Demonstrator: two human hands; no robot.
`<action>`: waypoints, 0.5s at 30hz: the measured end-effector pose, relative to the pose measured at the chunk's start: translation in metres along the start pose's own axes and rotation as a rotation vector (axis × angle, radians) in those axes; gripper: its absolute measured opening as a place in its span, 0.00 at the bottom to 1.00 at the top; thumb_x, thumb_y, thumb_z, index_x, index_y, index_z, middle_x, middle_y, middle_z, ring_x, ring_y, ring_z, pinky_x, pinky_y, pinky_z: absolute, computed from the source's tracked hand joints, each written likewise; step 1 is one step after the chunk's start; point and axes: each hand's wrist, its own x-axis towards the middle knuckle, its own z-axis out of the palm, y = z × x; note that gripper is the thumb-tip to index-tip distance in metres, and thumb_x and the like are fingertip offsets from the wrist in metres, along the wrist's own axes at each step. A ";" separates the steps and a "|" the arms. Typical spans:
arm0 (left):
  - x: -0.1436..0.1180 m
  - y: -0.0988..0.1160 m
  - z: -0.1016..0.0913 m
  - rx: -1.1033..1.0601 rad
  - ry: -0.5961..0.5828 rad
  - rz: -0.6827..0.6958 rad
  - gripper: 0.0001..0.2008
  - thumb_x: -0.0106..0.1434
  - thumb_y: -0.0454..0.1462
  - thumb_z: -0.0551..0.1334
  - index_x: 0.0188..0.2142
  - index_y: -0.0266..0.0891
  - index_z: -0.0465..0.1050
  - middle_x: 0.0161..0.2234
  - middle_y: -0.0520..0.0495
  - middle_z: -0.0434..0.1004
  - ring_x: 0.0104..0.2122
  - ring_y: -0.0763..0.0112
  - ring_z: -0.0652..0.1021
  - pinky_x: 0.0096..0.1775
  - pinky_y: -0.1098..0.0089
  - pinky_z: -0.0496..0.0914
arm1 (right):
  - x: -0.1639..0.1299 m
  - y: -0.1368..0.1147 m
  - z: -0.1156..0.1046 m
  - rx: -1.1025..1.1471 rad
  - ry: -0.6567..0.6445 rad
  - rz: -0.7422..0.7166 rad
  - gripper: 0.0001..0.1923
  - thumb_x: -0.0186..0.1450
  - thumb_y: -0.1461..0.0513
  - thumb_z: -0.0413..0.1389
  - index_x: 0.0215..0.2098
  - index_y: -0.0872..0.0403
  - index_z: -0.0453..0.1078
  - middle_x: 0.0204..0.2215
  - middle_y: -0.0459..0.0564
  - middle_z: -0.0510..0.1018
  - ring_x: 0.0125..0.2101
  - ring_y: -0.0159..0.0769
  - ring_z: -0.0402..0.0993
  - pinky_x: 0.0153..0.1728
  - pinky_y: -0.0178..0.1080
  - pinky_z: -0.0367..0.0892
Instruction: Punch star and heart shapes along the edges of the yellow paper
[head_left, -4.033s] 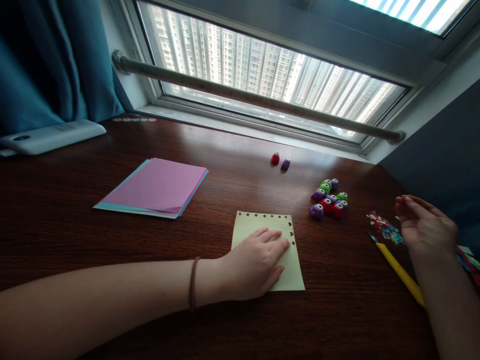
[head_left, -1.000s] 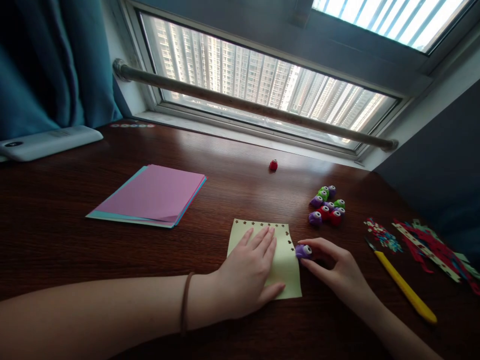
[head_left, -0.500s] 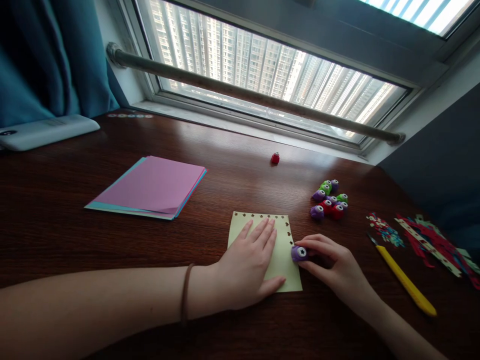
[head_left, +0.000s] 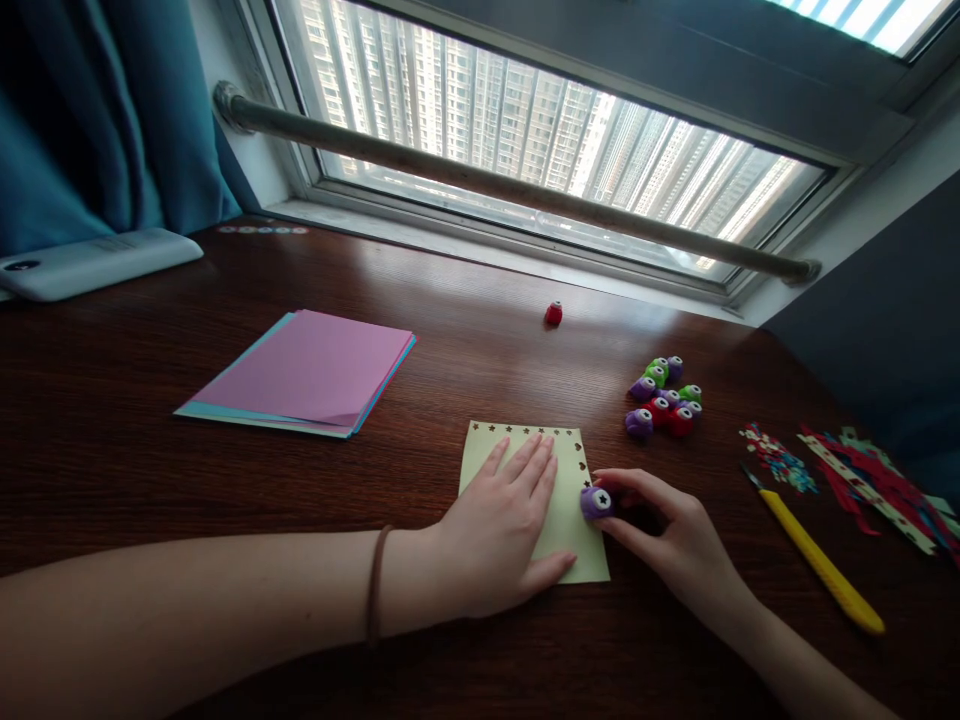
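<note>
Where the dark brown wood-grain desk (head_left: 150, 440) fills the lower frame, items are listed by descending size.

Stack of pink and light-blue paper sheets (head_left: 304, 372), left of centre, flat on the desk, untouched.

White oblong device (head_left: 90, 262), upper left of the frame, by the blue curtain.

Pale yellow square paper sheet (head_left: 559, 452), lower centre, flat on the desk. Small star and heart cut-outs run along its far edge and down its right edge. Judged thin, light and limp; likely to slide or crease, so best pinned flat by a palm and not lifted by one corner.

Left hand (head_left: 499, 530), fingers spread and flat, pressing on the yellow sheet; grasps nothing.

Right hand (head_left: 675, 540), just right of the sheet, thumb and fingertips pinched around the punch below.

Yellow-handled craft knife (head_left: 821, 565), lower right, lying loose.

Red, green and cream paper strips and punched scraps (head_left: 862, 475), right edge of the frame.

Cluster of small purple, red and green craft punches (head_left: 664, 397), right of centre, well apart from the hands.

Small purple plastic craft punch with a white star-marked button (head_left: 597, 501), sitting on the sheet's right edge, held. Judged rigid, light, smooth; best held by its sides, the top left free for pressing.

Single small red punch (head_left: 553, 313), upper centre, alone near the window sill.
</note>
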 end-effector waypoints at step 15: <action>-0.004 0.007 -0.021 -0.019 0.100 0.377 0.31 0.65 0.48 0.44 0.61 0.31 0.39 0.63 0.41 0.43 0.63 0.60 0.42 0.61 0.52 0.38 | 0.001 0.008 -0.001 0.481 0.094 0.120 0.16 0.64 0.54 0.51 0.48 0.51 0.64 0.45 0.53 0.72 0.45 0.39 0.69 0.44 0.38 0.67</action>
